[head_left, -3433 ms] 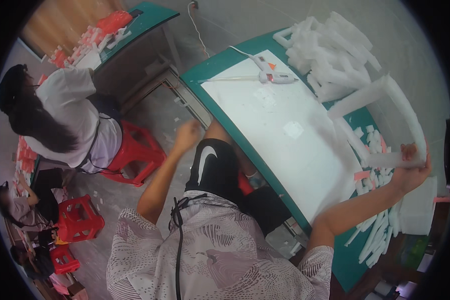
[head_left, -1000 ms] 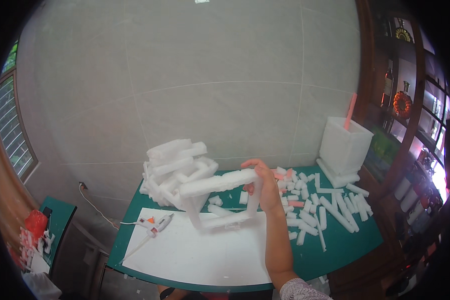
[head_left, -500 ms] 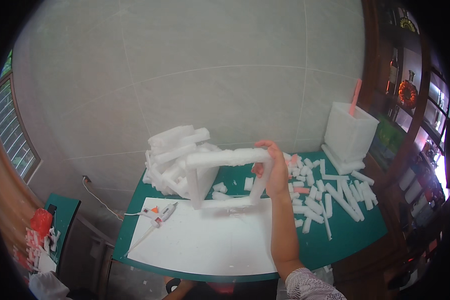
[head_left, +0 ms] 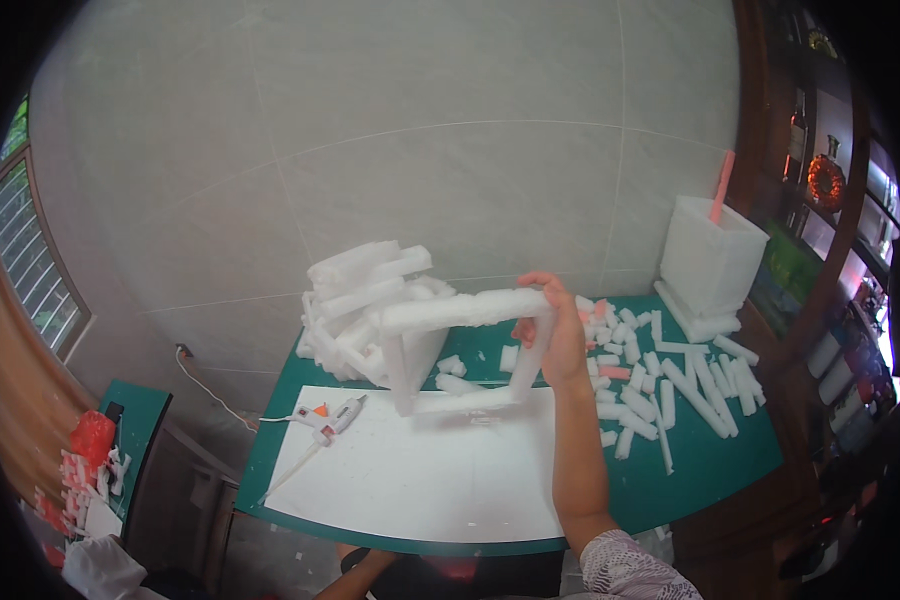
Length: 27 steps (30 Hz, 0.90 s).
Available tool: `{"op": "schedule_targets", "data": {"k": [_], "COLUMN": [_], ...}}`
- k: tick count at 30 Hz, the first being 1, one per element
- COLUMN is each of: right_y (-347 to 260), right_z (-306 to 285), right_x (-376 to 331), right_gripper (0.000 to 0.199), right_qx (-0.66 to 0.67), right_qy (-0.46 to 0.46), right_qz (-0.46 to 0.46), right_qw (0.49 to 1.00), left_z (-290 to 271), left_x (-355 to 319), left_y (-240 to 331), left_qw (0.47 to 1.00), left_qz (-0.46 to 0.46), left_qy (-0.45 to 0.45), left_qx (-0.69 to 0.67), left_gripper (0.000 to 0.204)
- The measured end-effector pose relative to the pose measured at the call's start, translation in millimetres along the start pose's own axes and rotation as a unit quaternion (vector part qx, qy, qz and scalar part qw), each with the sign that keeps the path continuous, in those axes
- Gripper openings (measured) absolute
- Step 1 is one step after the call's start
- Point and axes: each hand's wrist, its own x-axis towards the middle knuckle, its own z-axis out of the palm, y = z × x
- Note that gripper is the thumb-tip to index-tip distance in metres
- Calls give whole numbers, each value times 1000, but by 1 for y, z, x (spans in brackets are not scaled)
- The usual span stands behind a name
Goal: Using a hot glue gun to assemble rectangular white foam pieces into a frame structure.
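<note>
My right hand (head_left: 558, 338) grips one side of a square frame of white foam strips (head_left: 460, 352) and holds it upright, its lower edge resting on a white sheet (head_left: 420, 470) on a green table (head_left: 710, 465). The frame stands just in front of a heap of stacked foam frames (head_left: 355, 300). A white glue gun (head_left: 332, 418) with a cord lies on the sheet's left corner, apart from the frame. My left hand is mostly hidden below the table's near edge; only a bit of forearm (head_left: 355, 578) shows at the bottom.
Several loose white and pink foam sticks (head_left: 670, 385) lie scattered on the right of the table. A white foam box (head_left: 710, 262) with a pink stick stands at the back right. A dark shelf unit rises on the right, a window on the left.
Earlier I looked down and back at the floor and seated people; now I face the table. My right hand has brought the foam frame over the white sheet and stood it upright.
</note>
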Motion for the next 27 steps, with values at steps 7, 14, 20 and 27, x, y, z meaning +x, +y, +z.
{"op": "schedule_targets", "data": {"k": [7,14,20,27], "right_y": [-6,-4,-5,4], "right_z": [-4,0,-5,1], "right_x": [1,3,5,4], "right_gripper": [38,35,35,41], "right_qx": [-4,14,28,29], "right_qy": [-11,14,38,37], "right_qz": [10,1,-4,15], "right_qw": [1000,1000,999,999], "left_z": [-27,-48,-72,-252], "left_x": [-9,-20,-56,-92], "left_y": [12,23,-7,72], "left_qw": [996,988,956,911], "left_qz": [47,70,143,199], "left_qy": [-23,-32,-138,-162], "left_qx": [-67,-134,-214,-322], "left_gripper": [40,38,34,25]}}
